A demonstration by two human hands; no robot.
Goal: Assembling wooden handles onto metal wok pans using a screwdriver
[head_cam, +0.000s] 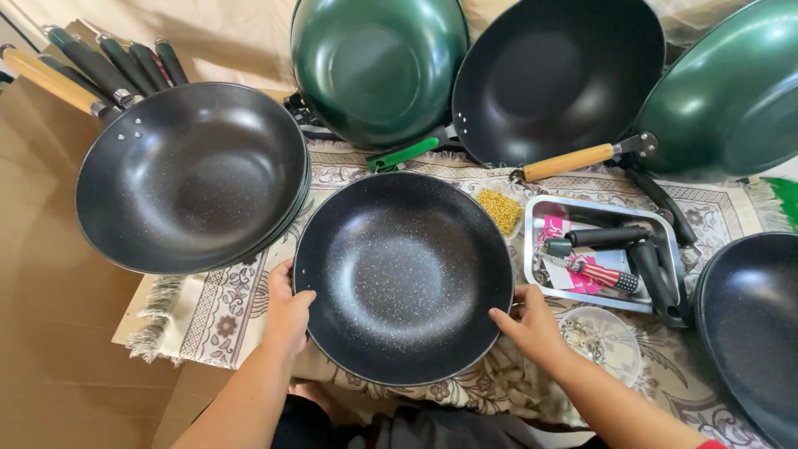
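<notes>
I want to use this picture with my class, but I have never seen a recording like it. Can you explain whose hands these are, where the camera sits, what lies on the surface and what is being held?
There is no machine here: a person works with two bare hands. The single picture comes from a camera worn on the head, looking down. The left hand and right hand grip opposite rims of a black speckled pan that shows no handle. It sits over a patterned cloth. To the left is a stack of black pans with handles; behind stand two green pans and another black pan with a wooden handle. On the right, a metal tray holds loose handles and a screwdriver, beside a small clear dish of small metal parts.
</notes>
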